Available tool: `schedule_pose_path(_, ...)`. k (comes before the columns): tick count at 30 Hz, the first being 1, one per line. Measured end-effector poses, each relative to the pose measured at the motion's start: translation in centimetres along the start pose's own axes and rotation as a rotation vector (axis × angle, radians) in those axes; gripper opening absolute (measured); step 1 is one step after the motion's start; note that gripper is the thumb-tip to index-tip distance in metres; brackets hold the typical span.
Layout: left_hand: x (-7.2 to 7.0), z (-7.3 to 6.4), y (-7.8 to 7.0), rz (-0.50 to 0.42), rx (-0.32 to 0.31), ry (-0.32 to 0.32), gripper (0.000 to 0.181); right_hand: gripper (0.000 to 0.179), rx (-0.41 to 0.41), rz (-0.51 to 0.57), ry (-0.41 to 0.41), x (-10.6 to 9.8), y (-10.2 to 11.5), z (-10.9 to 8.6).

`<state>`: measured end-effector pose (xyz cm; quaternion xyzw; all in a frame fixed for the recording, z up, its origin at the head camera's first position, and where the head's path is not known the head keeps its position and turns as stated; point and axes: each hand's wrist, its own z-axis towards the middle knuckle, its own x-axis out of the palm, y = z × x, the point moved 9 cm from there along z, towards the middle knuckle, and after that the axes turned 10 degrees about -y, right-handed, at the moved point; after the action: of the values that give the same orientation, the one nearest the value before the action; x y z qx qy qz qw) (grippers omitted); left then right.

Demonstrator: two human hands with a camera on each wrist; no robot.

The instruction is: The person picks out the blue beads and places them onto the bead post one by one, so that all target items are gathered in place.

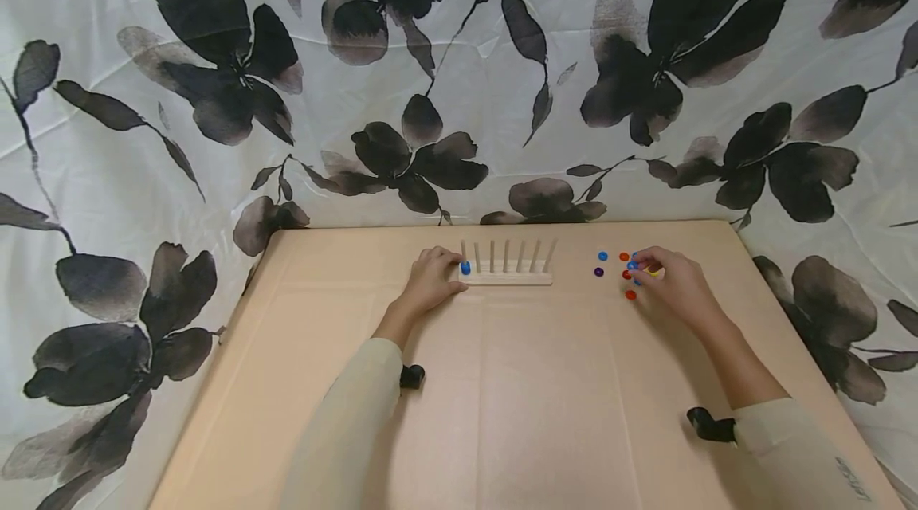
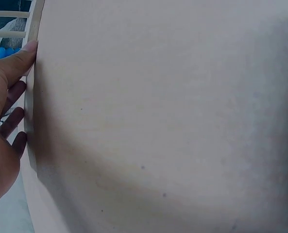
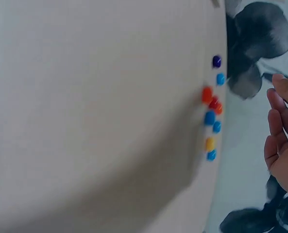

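Well, head cam: L hand grips rack at left end, blue beads on its end peg; R hand by loose beads, right of rack. L wrist: thumb on rack base. R wrist: thumb-index gap narrow.

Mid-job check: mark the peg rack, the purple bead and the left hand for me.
Peg rack [image 1: 509,280]: head view, front of its base.
Purple bead [image 3: 217,61]: right wrist view, middle of its visible side.
Left hand [image 1: 432,276]: head view, back of the hand.
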<state>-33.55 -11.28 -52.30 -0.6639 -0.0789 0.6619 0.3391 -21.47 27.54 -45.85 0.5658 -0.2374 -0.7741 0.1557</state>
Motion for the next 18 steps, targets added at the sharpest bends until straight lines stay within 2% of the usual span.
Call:
schedule_pose_path(10, 0.4, 0.0, 0.5, 0.010, 0.009, -0.005, 0.054, 0.020, -0.132, 0.067, -0.014, 1.0, 6.3, 2.3)
schedule_pose_path(18, 0.1, -0.1, 0.2, -0.008, 0.015, -0.005, 0.055, 0.017, -0.260, 0.123, -0.046, 2.1, 11.2, 3.9)
